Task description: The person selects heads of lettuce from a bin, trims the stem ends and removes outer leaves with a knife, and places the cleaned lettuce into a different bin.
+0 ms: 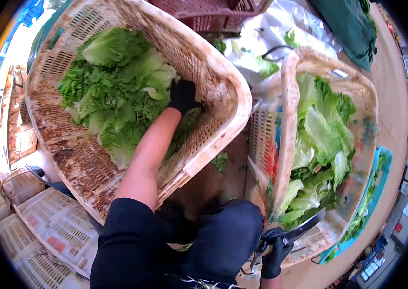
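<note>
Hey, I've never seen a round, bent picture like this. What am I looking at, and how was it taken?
There's no machine here: it's a person working with two hands in black gloves. The picture comes from a wide fisheye camera on their head, looking down, so straight edges bend near the rim. The left hand reaches into a large, stained crate, beside a heap of leafy greens; whether it grips any is unclear. The right hand holds a knife near a second crate containing lettuce leaves.
</note>
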Motion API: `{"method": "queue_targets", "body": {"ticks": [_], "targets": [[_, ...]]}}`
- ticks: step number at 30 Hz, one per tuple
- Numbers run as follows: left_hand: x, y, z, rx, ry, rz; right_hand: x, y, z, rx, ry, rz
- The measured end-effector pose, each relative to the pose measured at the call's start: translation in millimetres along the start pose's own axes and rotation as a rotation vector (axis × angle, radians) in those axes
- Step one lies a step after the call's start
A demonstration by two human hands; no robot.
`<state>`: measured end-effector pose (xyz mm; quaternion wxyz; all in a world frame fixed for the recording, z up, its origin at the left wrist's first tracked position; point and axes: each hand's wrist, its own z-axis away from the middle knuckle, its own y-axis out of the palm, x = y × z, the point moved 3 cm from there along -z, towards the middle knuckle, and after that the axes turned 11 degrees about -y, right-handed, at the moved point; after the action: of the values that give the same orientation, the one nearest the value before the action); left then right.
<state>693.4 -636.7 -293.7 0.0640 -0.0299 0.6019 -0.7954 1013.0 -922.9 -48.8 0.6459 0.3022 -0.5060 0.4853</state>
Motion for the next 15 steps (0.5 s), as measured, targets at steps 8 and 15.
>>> {"method": "queue_targets", "body": {"ticks": [8,15], "targets": [[-21.7,-0.9,21.3,-0.022,0.052,-0.074,11.1,-3.9,-13.2,-0.011,0.007,-0.107],[-30.0,30.0,10.7,-0.18,-0.044,-0.178,1.9,-20.0,-16.9,0.038,0.054,-0.076]]}}
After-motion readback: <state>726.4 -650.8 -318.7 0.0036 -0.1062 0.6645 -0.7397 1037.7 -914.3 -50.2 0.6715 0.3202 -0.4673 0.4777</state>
